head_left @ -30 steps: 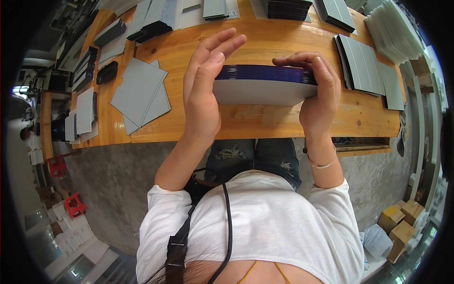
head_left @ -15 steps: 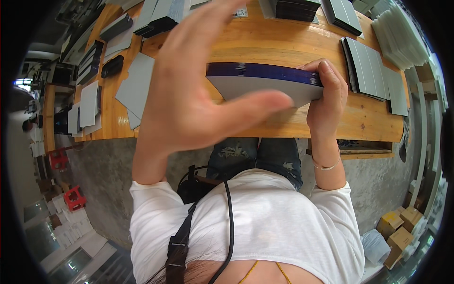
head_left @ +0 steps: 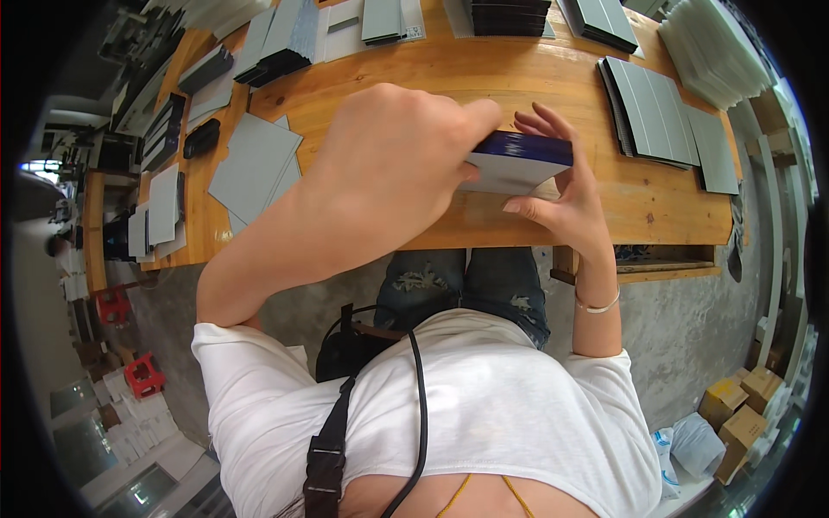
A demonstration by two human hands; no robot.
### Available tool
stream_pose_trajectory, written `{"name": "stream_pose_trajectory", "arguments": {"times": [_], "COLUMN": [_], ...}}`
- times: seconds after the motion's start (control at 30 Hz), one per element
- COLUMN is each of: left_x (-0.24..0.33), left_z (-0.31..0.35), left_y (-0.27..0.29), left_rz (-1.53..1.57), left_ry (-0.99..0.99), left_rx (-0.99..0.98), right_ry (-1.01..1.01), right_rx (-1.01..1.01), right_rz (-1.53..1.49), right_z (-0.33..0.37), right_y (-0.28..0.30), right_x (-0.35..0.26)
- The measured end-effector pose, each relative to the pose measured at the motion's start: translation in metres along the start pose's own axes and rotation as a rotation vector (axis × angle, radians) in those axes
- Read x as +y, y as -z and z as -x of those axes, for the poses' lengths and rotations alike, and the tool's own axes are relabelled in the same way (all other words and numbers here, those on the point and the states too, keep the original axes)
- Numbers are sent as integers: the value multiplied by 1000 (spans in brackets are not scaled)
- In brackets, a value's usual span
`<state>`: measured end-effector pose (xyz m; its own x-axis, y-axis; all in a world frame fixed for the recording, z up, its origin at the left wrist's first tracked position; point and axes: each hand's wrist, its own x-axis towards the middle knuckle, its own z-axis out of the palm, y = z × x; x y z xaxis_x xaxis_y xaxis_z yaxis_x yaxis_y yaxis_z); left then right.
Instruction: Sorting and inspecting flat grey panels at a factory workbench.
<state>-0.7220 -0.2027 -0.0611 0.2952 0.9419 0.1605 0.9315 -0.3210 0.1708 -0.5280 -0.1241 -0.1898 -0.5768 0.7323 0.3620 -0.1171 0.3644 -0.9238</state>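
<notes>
Blue-edged, grey-faced rectangular block [head_left: 522, 168] in hand, not set down

At the left of the frame, a white-topped upright stack [head_left: 162, 207] and a small black oblong case [head_left: 202, 138] rest on the yellow-brown wooden table [head_left: 397, 73]. Next come flat grey sheets [head_left: 250, 164], overlapping askew, loose rather than squared up.

Left of centre, the bare left hand [head_left: 393, 160] shows its back; its forefinger and thumb close over the block's left end, the other fingers hidden. The block is right of centre, above the table and tilted. The bare right hand [head_left: 574, 203] is spread wide around its right end, thumb apart; firm contact cannot be told.

This block looks already gathered into one piece, so handling seems midway. Farther right, a dark-edged grey-panelled stack [head_left: 652, 108] lies beside a plain grey sheet [head_left: 712, 151], both untouched.
</notes>
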Motion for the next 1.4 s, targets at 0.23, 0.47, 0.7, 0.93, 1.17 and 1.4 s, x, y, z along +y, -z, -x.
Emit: {"name": "stream_pose_trajectory", "arguments": {"times": [0.23, 0.47, 0.7, 0.93, 1.17, 1.4], "left_x": [-16, -22, -31, -30, -22, -15], "left_z": [21, 52, 68, 49, 42, 36], "left_y": [10, -57, -121, -105, -72, -65], "left_rz": [691, 1157, 1318, 1123, 1362, 1359], "left_ry": [172, 313, 374, 267, 272, 398], "left_rx": [438, 686, 732, 754, 699, 765], "right_ry": [-35, 24, 7, -14, 96, -12], "right_rx": [71, 105, 42, 33, 82, 171], "right_rz": [-505, -297, 78, 89, -286, -360], "right_z": [10, 7, 10, 8, -6, -33], "right_y": [-11, -18, -8, -8, -16, -32], "right_x": [7, -15, -7, 0, -16, -43]}}
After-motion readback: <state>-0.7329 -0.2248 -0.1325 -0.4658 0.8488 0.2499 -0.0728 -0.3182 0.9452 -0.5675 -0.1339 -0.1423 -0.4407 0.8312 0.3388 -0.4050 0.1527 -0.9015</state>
